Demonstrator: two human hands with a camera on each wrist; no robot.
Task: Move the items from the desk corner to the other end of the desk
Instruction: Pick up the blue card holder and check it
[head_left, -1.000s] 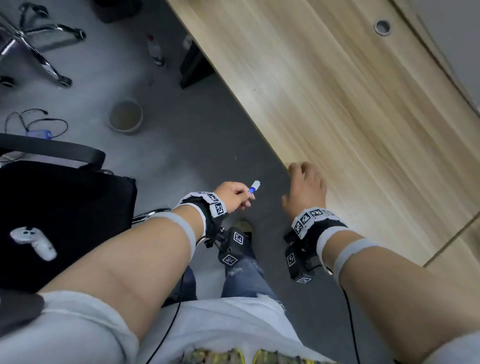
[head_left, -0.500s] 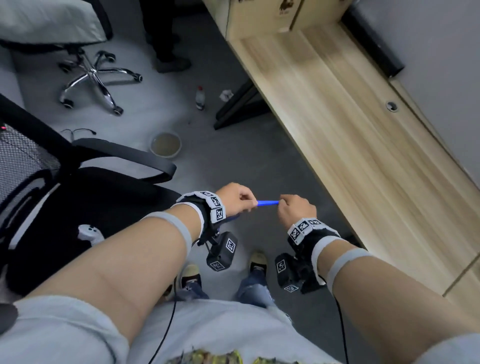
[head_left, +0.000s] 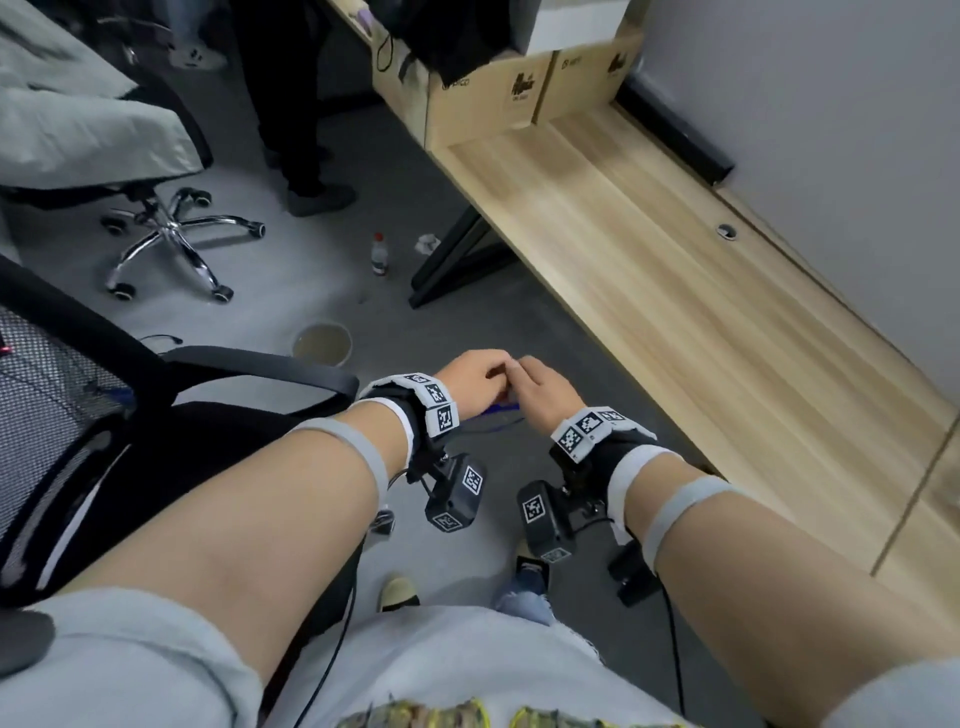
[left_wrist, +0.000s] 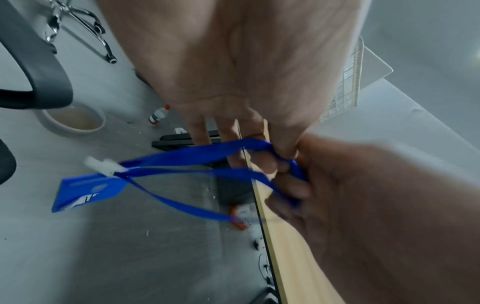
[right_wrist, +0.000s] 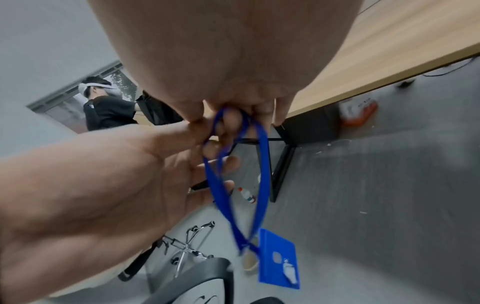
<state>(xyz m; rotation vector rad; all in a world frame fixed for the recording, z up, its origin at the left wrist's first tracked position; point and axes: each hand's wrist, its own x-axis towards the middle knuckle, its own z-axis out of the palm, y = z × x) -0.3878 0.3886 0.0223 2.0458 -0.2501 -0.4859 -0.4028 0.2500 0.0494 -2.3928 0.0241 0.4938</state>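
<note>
Got both hands pinching the blue lanyard (left_wrist: 187, 152) at the top of its loop, left hand (head_left: 470, 382) and right hand (head_left: 543, 389) touching. The badge (right_wrist: 278, 259) dangles straight below over the grey floor (head_left: 311, 280) (a bit blurry). The wooden desk (head_left: 675, 291) lies to my right, nearer the right hand, cardboard boxes (head_left: 498, 93) at its far end.

No legible text. Cardboard boxes (head_left: 488, 98) on the desk far ahead of the hands carry dark logos, too blurred to read. Blue badge card (right_wrist: 279, 260) hanging below the hands has white print, unreadable. Wristbands (head_left: 434, 402) show square fiducial markers only.
</note>
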